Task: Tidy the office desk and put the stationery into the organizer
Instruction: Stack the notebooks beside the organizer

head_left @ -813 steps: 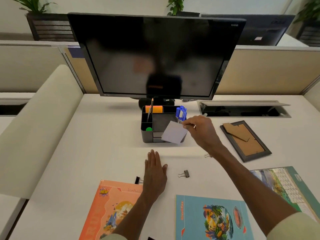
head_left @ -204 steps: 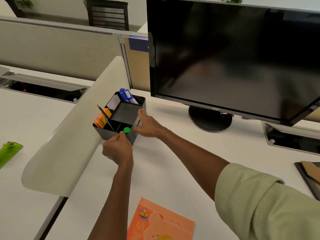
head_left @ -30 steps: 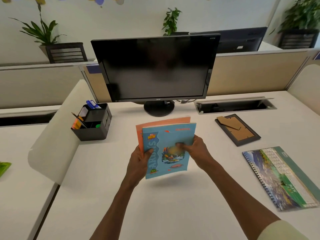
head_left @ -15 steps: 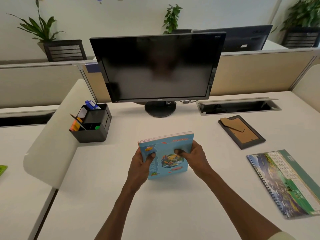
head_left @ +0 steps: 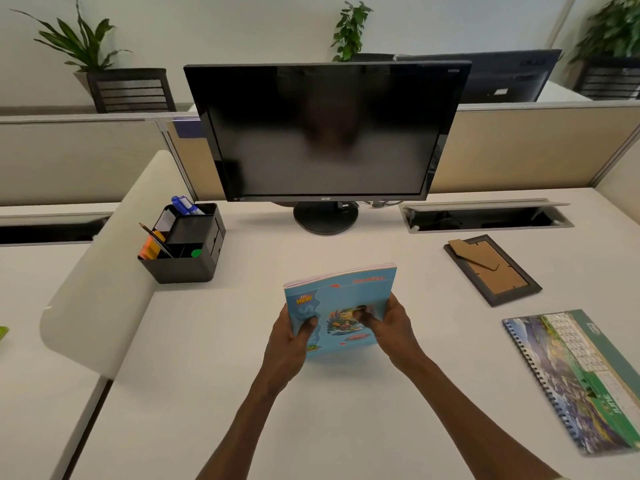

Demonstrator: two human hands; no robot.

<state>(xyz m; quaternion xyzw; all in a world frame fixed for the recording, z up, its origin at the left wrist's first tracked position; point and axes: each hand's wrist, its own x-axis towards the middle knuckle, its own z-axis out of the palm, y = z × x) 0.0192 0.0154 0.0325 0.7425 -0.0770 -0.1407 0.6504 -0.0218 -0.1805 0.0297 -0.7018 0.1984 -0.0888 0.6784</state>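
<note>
The office desk [head_left: 214, 393] is seen from above, a pale surface taking up most of the view, with a dark monitor [head_left: 325, 133] standing at twelve o'clock. At four o'clock a spiral-bound calendar [head_left: 575, 379] is lying flat, and at two o'clock a picture frame [head_left: 491, 270] is lying face down with its cardboard stand uppermost. At ten o'clock, against the curved desk divider [head_left: 100, 271], the black organizer [head_left: 183, 247] is standing; blue markers [head_left: 183, 205], an orange item, a pencil [head_left: 156, 239] and something with a green cap [head_left: 196, 253] are held in its compartments. At the centre a stack of thin exercise books [head_left: 341, 306], a blue cover on top and pink page edges showing behind, is held upright with its lower edge touching or just above the desk; which of the two cannot be told. The left hand [head_left: 294, 336] is wrapped round the stack's left edge with the thumb pressed on the cover, and the right hand [head_left: 388, 323] is gripping the right edge in the same way. The books appear to be being squared up, probably the last stage of the tidying. Several things could go wrong from here: the rear book could slip out of line if the grip is loosened before the edges are level, thin covers could be creased by the thumbs, and the frame or calendar could be left untidied if the stack is simply set down.
</note>
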